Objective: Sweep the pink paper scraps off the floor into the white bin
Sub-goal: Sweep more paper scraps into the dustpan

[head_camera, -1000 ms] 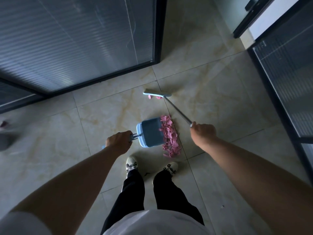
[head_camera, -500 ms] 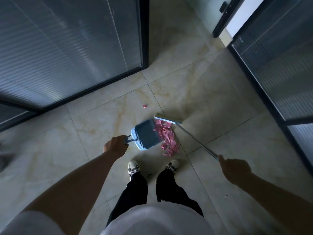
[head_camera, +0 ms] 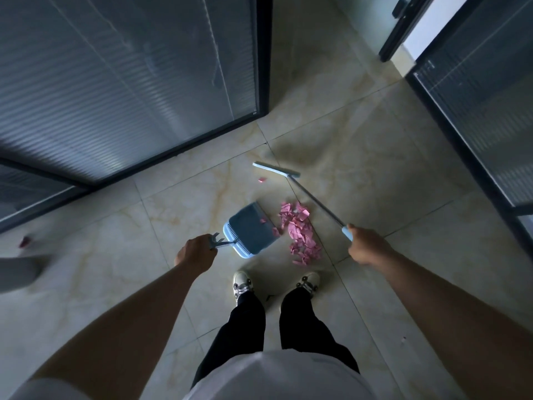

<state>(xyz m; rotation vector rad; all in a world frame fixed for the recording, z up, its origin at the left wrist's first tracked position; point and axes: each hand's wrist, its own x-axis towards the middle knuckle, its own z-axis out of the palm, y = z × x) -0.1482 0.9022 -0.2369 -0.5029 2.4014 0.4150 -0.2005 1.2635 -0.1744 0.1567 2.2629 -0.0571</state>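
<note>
We look down on a marbled tile floor [head_camera: 360,145] hemmed by dark-framed glass partitions [head_camera: 115,82], and the white bin is nowhere we can make out. Over it we hold a long-handled broom [head_camera: 314,202]: our right hand [head_camera: 367,246] is wrapped round the pale blue grip at its upper end, and the broom head [head_camera: 276,169] sits on the tile beyond the mess. Our left hand [head_camera: 196,253] is curled round the handle of the blue dustpan [head_camera: 251,230], whose open lip faces right, toward the paper.

The pink paper scraps [head_camera: 301,235] lie in a loose heap just beside that lip, in front of our shoes [head_camera: 242,283]; one or two bits already sit on the pan's edge. Two stray scraps [head_camera: 261,180] lie apart, near the broom head.

We judge these scraps to be very light, thin and limp; they will skid on the smooth tile and flutter at a quick stroke, so short, low pulls suit them better than a hard sweep. We would not pick them up at all, only take them with the bristles, from the far side, strays first, while the pan's lip stays pressed flat so nothing slides under it
</note>
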